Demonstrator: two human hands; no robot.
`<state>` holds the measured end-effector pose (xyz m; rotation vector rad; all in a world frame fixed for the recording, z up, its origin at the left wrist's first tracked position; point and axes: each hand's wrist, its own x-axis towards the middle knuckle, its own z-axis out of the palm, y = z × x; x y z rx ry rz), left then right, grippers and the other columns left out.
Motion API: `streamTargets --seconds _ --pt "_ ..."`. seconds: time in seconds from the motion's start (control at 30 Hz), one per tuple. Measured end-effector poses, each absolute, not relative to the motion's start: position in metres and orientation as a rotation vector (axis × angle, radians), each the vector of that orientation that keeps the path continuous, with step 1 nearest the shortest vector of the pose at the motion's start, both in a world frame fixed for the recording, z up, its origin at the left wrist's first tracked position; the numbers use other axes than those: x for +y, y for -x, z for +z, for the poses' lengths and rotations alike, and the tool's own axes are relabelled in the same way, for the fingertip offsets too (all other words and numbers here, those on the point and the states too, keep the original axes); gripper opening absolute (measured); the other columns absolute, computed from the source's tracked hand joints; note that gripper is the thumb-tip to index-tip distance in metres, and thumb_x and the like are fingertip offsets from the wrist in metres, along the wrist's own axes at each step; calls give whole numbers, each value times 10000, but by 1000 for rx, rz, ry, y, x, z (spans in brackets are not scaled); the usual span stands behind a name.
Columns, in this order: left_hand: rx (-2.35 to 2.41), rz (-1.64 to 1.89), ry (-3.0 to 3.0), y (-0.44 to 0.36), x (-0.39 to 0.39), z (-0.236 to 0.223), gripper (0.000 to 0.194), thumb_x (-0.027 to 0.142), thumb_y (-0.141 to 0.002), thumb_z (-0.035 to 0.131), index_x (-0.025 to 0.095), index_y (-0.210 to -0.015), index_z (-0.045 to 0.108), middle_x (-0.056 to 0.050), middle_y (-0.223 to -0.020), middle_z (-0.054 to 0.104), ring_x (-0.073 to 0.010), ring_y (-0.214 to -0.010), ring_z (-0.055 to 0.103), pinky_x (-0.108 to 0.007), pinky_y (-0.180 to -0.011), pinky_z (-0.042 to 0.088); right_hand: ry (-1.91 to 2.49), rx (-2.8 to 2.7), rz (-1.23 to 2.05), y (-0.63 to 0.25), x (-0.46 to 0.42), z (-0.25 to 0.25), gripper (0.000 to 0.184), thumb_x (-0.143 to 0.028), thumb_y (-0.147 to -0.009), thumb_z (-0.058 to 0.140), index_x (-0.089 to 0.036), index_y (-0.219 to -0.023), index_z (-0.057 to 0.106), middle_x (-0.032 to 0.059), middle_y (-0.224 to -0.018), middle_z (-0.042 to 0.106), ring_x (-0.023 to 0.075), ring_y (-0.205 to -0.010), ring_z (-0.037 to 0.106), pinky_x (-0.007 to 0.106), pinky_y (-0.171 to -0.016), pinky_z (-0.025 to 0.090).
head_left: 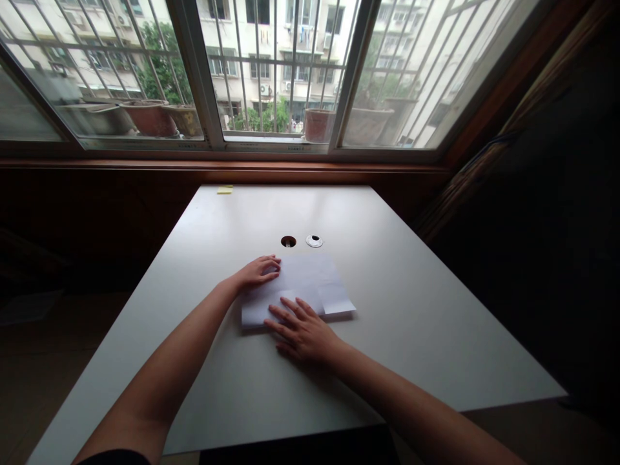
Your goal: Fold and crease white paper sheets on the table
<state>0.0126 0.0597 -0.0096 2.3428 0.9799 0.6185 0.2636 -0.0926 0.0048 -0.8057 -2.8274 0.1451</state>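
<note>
Paper [310, 274], held down on the white desk [411, 336] by the left hand [252, 272] with fingers loosely open and right hand [307, 336] with fingers spread, probably for flatness.

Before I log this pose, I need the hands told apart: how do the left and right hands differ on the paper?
The left hand is at the paper's left side, farther from the person; the right hand is nearer, over the near edge.
The left hand's fingers point mostly rightward; the right hand's fan out, pointing away and leftward.
Both are palm-down, backs showing, with neither gripping anything visible.
</note>
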Motion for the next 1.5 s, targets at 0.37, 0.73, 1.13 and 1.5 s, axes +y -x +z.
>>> streamTargets --seconds 0.37,0.73,1.13,1.5 --pt "966 651 -2416 -14 55 -11 343 447 -923 567 198 -1147 641 -118 -1379 575 -270 -1398 414 -460 -1162 359 775 -2842 227 -258 -91 3 606 -560 -1011 367 -309 -1557 282 33 -1622 276 279 -1497 236 509 -1213 189" --pt "1007 642 -2541 -19 48 -11 319 372 -912 583 214 -1187 615 -102 -1390 549 -280 -1391 391 -476 -1158 361 849 -2821 214 -261 -93 -1 627 -562 -997 416 -311 -1557 285 32 -1623 267 271 -1505 214 490 -1220 184" --pt "1095 520 -2768 -25 28 17 275 344 -944 542 234 -1169 654 -92 -1187 616 -269 -1100 540 -440 -990 476 865 -2811 246 -262 -94 -1 641 -562 -994 418 -309 -1562 264 27 -1624 266 261 -1505 218 492 -1220 192" --pt "1246 623 -2646 7 -71 17 327 324 -1003 447 269 -1285 604 -76 -1340 585 -241 -1194 592 -412 -1027 518 859 -2809 228 -262 -95 -2 659 -566 -991 423 -288 -1565 258 45 -1619 281 263 -1505 215 502 -1213 202"
